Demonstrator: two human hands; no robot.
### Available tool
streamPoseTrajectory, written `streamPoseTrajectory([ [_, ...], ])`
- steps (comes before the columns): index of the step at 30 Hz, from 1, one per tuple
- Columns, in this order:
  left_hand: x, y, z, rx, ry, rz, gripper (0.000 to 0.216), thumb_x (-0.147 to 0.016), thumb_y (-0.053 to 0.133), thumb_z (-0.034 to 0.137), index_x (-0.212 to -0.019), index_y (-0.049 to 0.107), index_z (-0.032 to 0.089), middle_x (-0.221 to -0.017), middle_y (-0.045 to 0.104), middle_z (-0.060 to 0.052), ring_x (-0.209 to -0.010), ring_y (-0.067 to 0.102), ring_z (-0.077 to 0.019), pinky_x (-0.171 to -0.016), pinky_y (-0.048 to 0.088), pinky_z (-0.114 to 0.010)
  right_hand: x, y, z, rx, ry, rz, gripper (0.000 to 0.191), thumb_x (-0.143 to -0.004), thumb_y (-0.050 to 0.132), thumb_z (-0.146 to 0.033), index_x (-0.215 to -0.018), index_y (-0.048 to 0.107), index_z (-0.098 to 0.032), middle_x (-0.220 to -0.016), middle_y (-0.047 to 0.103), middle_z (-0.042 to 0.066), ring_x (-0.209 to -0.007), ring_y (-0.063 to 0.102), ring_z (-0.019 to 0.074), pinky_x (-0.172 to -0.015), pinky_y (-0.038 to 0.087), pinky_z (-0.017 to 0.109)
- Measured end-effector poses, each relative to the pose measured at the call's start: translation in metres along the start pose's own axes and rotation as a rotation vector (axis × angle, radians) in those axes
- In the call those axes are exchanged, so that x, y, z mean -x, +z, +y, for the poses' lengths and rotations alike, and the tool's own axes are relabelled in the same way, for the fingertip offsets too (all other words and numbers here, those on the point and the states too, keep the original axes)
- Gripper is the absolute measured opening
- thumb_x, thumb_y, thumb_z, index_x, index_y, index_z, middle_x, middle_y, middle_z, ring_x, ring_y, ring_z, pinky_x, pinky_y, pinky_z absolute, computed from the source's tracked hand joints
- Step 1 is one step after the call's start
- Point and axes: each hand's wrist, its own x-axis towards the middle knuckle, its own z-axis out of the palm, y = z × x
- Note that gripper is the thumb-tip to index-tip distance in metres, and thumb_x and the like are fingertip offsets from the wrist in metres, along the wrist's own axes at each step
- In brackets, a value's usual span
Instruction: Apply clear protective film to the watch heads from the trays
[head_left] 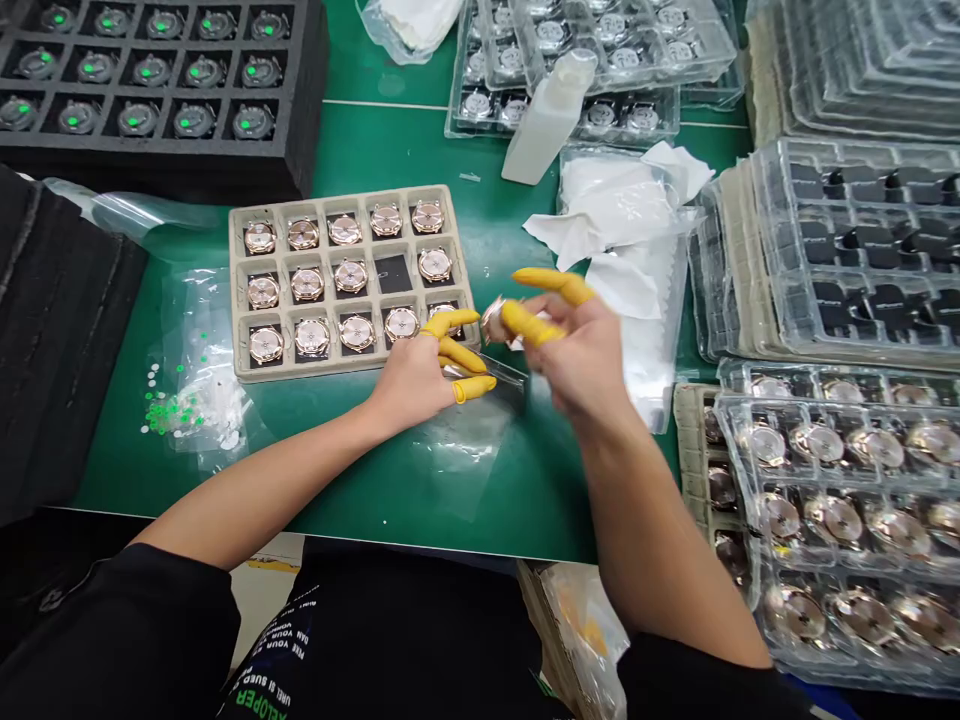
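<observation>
My right hand (574,345), with yellow finger cots, pinches a rose-gold watch case (496,318) between thumb and finger above the green mat. My left hand (427,370), also in yellow cots, is closed on a thin pair of tweezers (499,372) whose tip points right, just below the watch case. Both hands hover at the right end of a beige tray (240,290) that holds several rose-gold watch cases; one pocket in its middle row is bare.
A black foam tray (300,110) of watch parts with green dots sits at the back left. Clear blister trays (847,470) of watch cases stack on the right. White wipes (622,225), a white bottle (547,120) and a bag of green stickers (187,400) lie around.
</observation>
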Motion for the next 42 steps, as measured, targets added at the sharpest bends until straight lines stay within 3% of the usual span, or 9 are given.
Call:
streamPoseTrajectory([
  [3, -0.001, 0.0, 0.0, -0.043, 0.013, -0.03, 0.05, -0.075, 0.089, 0.027, -0.12, 0.069, 0.02, -0.09, 0.083, -0.002, -0.088, 0.079, -0.0182, -0.088, 0.061, -0.033, -0.041, 0.019, -0.011, 0.104, -0.132, 0.031, 0.017, -0.081, 0.08, -0.03, -0.093, 0.071, -0.021, -0.079, 0.068, 0.003, -0.077, 0.066, 0.0161, -0.066, 0.05, 0.031],
  [7, -0.001, -0.002, -0.001, -0.044, 0.036, -0.081, 0.038, -0.079, 0.086, 0.026, -0.113, 0.071, 0.018, -0.091, 0.084, -0.002, -0.087, 0.079, -0.0177, -0.089, 0.061, -0.033, -0.088, 0.062, -0.008, 0.478, -0.226, -0.221, 0.013, -0.082, 0.076, -0.019, -0.095, 0.077, -0.017, -0.085, 0.07, 0.006, -0.079, 0.064, 0.0171, -0.076, 0.05, 0.037],
  [10, 0.0, -0.004, 0.0, -0.062, 0.053, -0.086, 0.036, -0.079, 0.085, 0.023, -0.111, 0.07, 0.018, -0.092, 0.084, -0.002, -0.087, 0.08, -0.0181, -0.09, 0.062, -0.033, -0.103, 0.085, 0.0, 0.825, -0.357, -0.374, 0.011, -0.079, 0.076, -0.015, -0.09, 0.079, -0.016, -0.082, 0.067, 0.007, -0.078, 0.06, 0.0184, -0.077, 0.049, 0.04],
  [14, 0.0, -0.004, 0.002, -0.15, 0.073, -0.059, 0.028, -0.078, 0.083, 0.019, -0.103, 0.071, 0.016, -0.094, 0.084, -0.004, -0.09, 0.08, -0.0223, -0.088, 0.063, -0.035, -0.101, 0.105, 0.008, 1.008, -0.622, -0.33, 0.011, -0.086, 0.071, -0.021, -0.092, 0.077, -0.014, -0.112, 0.065, 0.015, -0.091, 0.06, 0.0228, -0.079, 0.051, 0.041],
  [23, -0.006, -0.006, -0.003, -0.287, 0.193, 0.006, 0.016, -0.069, 0.075, 0.011, -0.077, 0.064, 0.018, -0.068, 0.071, 0.0, -0.066, 0.068, -0.0208, -0.058, 0.05, -0.032, -0.073, 0.156, -0.007, 1.154, -0.404, -0.458, 0.029, -0.086, 0.066, -0.008, -0.115, 0.069, -0.013, -0.127, 0.063, 0.02, -0.089, 0.061, 0.023, -0.078, 0.049, 0.038],
  [26, -0.005, -0.007, -0.002, -0.267, 0.203, -0.005, 0.012, -0.07, 0.075, 0.013, -0.075, 0.064, 0.017, -0.069, 0.073, -0.001, -0.065, 0.069, -0.0201, -0.058, 0.05, -0.031, -0.062, 0.143, -0.02, 1.023, -0.366, -0.417, 0.029, -0.092, 0.062, -0.011, -0.12, 0.069, -0.018, -0.109, 0.07, 0.012, -0.089, 0.061, 0.0226, -0.08, 0.047, 0.037],
  [30, -0.003, -0.006, 0.002, -0.141, 0.094, -0.054, 0.013, -0.079, 0.079, 0.025, -0.081, 0.069, 0.016, -0.079, 0.08, -0.004, -0.074, 0.077, -0.02, -0.072, 0.06, -0.032, -0.039, 0.091, -0.035, 0.591, -0.306, -0.313, 0.028, -0.1, 0.064, -0.032, -0.127, 0.068, -0.026, -0.093, 0.07, 0.003, -0.082, 0.06, 0.0178, -0.076, 0.046, 0.032],
  [36, -0.001, -0.003, -0.001, 0.013, 0.011, -0.01, 0.062, -0.073, 0.092, 0.042, -0.126, 0.069, 0.021, -0.09, 0.082, -0.003, -0.086, 0.08, -0.0212, -0.082, 0.064, -0.034, 0.001, 0.006, -0.024, 0.18, 0.051, -0.214, 0.057, -0.074, 0.091, -0.052, -0.117, 0.071, -0.021, -0.066, 0.059, -0.005, -0.06, 0.051, 0.0115, -0.058, 0.038, 0.026],
  [42, 0.0, -0.003, -0.009, 0.019, 0.031, 0.011, 0.061, -0.07, 0.093, 0.037, -0.127, 0.073, 0.025, -0.093, 0.079, -0.002, -0.081, 0.077, -0.0181, -0.082, 0.065, -0.034, 0.01, -0.005, -0.004, 0.184, 0.162, -0.287, 0.055, -0.069, 0.094, -0.052, -0.107, 0.073, -0.017, -0.061, 0.058, -0.007, -0.055, 0.046, 0.0086, -0.052, 0.034, 0.024],
])
